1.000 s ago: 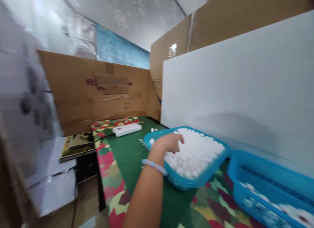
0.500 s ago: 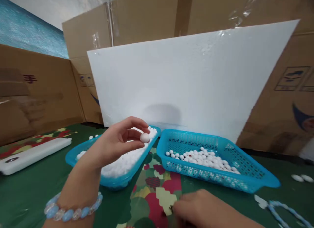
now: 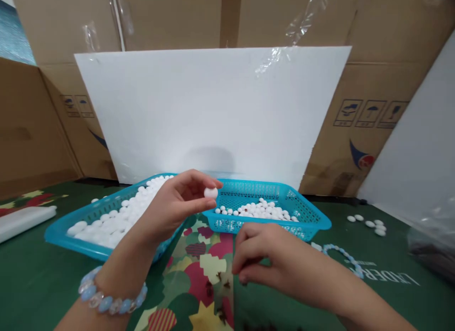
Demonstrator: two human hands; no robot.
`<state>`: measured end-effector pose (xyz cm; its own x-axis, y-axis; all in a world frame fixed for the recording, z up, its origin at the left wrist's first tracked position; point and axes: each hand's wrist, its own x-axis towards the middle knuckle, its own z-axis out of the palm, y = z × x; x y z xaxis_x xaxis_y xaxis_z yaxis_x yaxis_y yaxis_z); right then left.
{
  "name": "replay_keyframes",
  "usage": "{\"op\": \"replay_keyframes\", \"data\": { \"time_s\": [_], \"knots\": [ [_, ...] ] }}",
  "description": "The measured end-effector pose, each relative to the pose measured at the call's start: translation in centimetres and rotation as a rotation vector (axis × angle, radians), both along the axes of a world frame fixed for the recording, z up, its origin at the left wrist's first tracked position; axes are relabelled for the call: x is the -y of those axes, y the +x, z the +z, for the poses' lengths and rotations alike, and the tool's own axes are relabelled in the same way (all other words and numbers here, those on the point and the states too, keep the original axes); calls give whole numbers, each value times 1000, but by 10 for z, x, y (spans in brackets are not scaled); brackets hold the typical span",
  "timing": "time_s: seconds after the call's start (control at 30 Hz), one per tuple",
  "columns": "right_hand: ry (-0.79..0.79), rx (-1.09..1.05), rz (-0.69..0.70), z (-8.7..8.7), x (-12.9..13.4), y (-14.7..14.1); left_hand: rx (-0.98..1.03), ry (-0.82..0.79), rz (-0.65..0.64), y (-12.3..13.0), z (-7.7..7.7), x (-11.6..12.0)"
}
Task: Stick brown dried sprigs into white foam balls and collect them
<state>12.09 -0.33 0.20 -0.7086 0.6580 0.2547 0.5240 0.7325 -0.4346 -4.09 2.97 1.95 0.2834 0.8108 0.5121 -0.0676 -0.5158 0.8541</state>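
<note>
My left hand [image 3: 177, 198] pinches a small white ball [image 3: 211, 193] between thumb and fingertips, raised in front of the baskets. A bracelet of blue and clear beads [image 3: 106, 302] circles that wrist. My right hand [image 3: 261, 252] is at the middle, just in front of the right basket, fingers curled towards the thumb. A tiny dark bit shows by its thumb tip, too small to name. Below lie small dark brown bits [image 3: 209, 288] on the patterned cloth. The left blue basket [image 3: 74, 243] is heaped with white balls; the right blue basket [image 3: 313, 222] has fewer.
A white board [image 3: 213, 113] leans against cardboard boxes [image 3: 177, 20] at the back. Several white balls [image 3: 369, 223] lie at right, near a blue beaded loop [image 3: 343, 252] and a clear plastic bag [image 3: 432, 250]. At left is a long white object [image 3: 24, 222].
My view has turned to the right. My right hand has risen from the cloth, with dark bits now visible below it. My left hand still holds the white ball.
</note>
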Motion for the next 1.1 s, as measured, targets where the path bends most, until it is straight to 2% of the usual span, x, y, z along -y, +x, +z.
{"op": "replay_keyframes", "data": {
  "time_s": [0.17, 0.33, 0.43, 0.7, 0.83, 1.1],
  "knots": [
    [-83, -387, 27, 9, -3, 12, 22, -23, -59, 8, -5, 0],
    [-479, -881, 125, 5, -7, 12, 86, -49, -100, 11, -7, -1],
    [-575, -1032, 147, 3, -8, 9, 156, -66, -114, 13, -8, 0],
    [-472, -1223, 257, 1, -6, 3, 109, -51, -146, 21, -6, 10],
    [-411, -1260, 308, 1, -2, 3, 71, -57, -227, 21, -6, 14],
    [-306, -1281, 267, 1, 4, 0, 86, 49, -320, 23, -6, 19]
  ]
}}
